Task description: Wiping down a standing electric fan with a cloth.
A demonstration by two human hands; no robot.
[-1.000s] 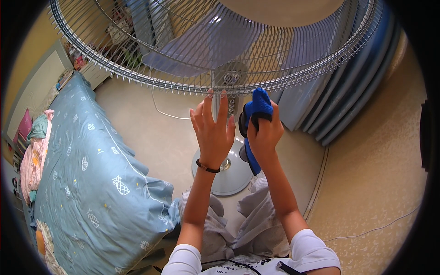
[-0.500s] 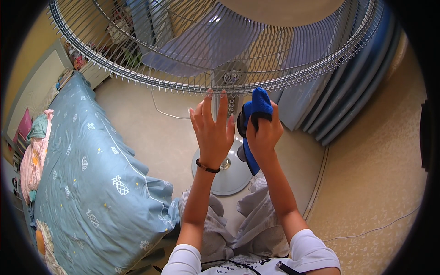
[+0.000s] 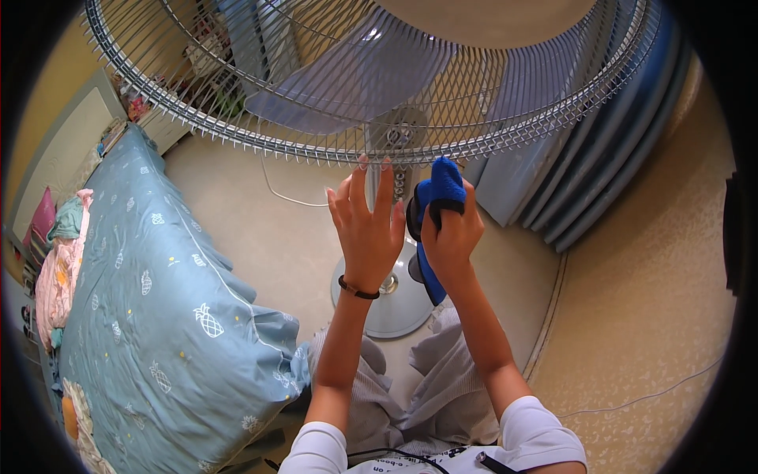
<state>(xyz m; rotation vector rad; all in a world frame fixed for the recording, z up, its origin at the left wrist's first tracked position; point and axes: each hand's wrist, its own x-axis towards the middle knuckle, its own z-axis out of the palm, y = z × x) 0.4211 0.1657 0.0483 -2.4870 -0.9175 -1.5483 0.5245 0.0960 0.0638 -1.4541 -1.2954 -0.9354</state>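
Note:
A large standing fan fills the top, its round wire guard (image 3: 316, 152) curving across in front of me with pale purple blades (image 3: 332, 95) behind the wires. My left hand (image 3: 366, 225), a dark band on its wrist, reaches up with fingers stretched and apart. Its fingertips meet the guard's lower rim. To its right, my right hand (image 3: 454, 241) is closed on a blue cloth (image 3: 448, 186) with black edging. One part of the cloth covers a raised finger, its tip at the rim; the rest hangs down beside the palm. Whether the cloth presses on the wires I cannot tell.
The fan's pole runs down to a round grey base (image 3: 387, 316) on the floor between my legs. A bed with a blue pineapple-print cover (image 3: 189, 316) stands at the left. Several blue-grey curved panels (image 3: 584, 186) lean at the right. A thin cord (image 3: 624, 405) runs along the right.
My right hand and the blue cloth have shifted slightly left and down along the rim. The left hand stays almost in the same place.

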